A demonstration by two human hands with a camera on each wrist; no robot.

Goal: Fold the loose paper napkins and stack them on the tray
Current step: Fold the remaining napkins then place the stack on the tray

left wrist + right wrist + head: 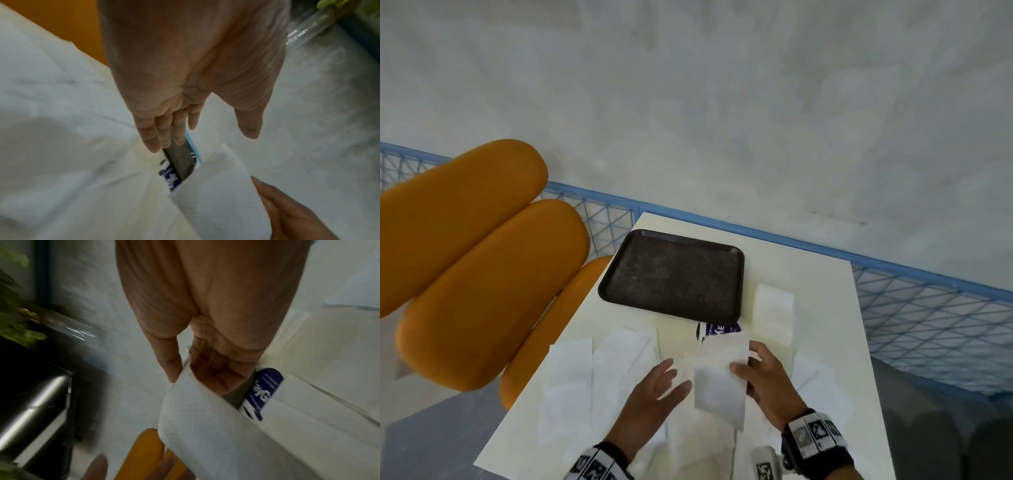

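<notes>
near tray (671, 236) | napkin (719, 383) pinched by right hand (767, 380) fingers | left hand (654, 394) fingers apart, beside it

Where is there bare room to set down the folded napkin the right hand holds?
The tray is bare across its whole floor. A bare strip of table lies right of the tray, beyond the napkin by the tray. The near half is crowded: loose napkins, a blue wrapper, the left hand and right hand.

Orange chair (479, 260), blue mesh fence (914, 308), pale concrete floor (722, 102)
</notes>
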